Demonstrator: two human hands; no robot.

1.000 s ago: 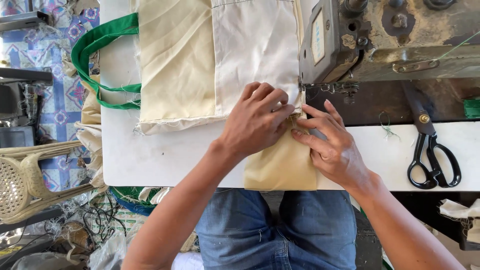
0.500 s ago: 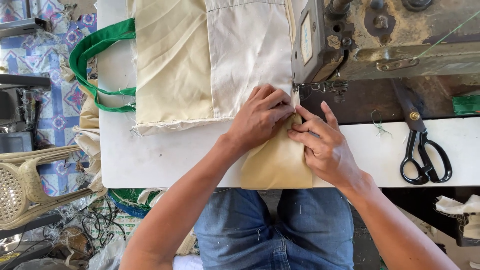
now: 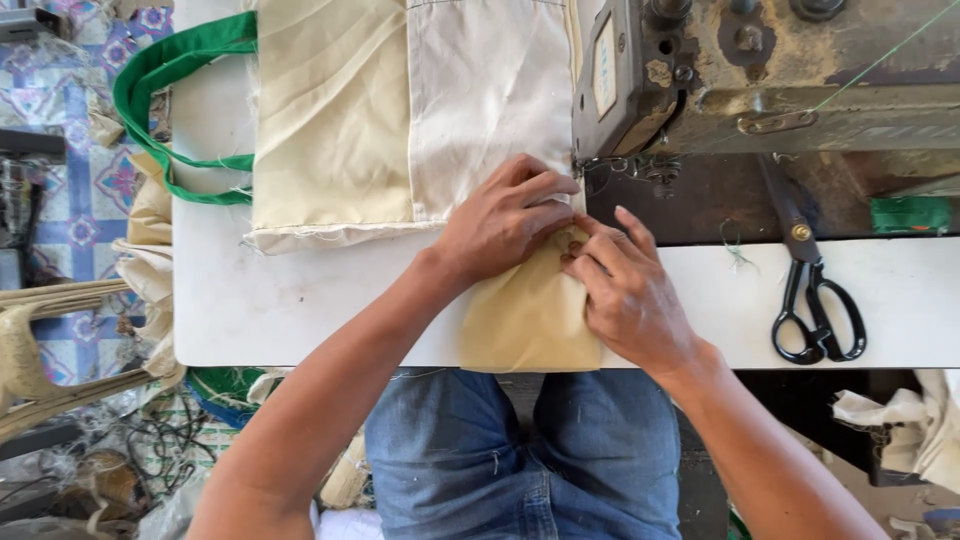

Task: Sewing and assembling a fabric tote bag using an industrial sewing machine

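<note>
A cream cloth bag [image 3: 400, 120] with a green handle [image 3: 165, 80] lies on the white table [image 3: 300, 300], its edge running under an old sewing machine [image 3: 760, 80]. My left hand [image 3: 505, 220] presses flat on the fabric just left of the needle. My right hand [image 3: 625, 290] pinches a tan folded piece [image 3: 525, 320] that hangs over the table's front edge. Both hands meet at the seam near the presser foot.
Black-handled scissors [image 3: 810, 290] lie on the table to the right of the machine. A green thread spool [image 3: 908, 213] sits at the far right. Cloth scraps hang at the table's left and right edges. A woven chair [image 3: 40, 350] stands at the left over patterned floor tiles.
The fabric has slid a little leftward and toward the needle. My left hand's fingers have spread flatter on the cloth. My right hand stays pinched on the tan fold.
</note>
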